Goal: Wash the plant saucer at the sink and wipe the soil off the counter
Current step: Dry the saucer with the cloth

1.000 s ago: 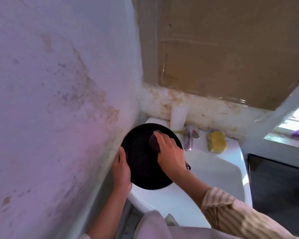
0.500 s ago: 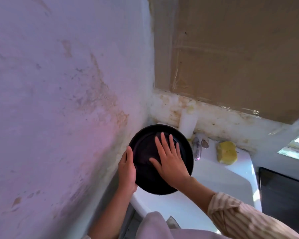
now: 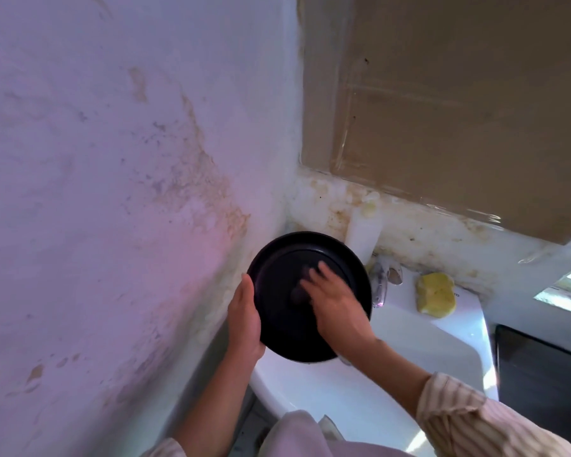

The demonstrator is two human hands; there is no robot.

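Gripping the saucer (image 3: 277, 275) rim, left hand (image 3: 244, 319); right hand (image 3: 335, 301) flat inside

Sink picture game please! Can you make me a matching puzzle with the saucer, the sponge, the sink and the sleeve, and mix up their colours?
Things:
1. saucer
2. sponge
3. sink
4. sleeve

Colours:
A. white
B. striped beige
C. black
D. yellow

Pairs: 1-C, 2-D, 3-A, 4-B
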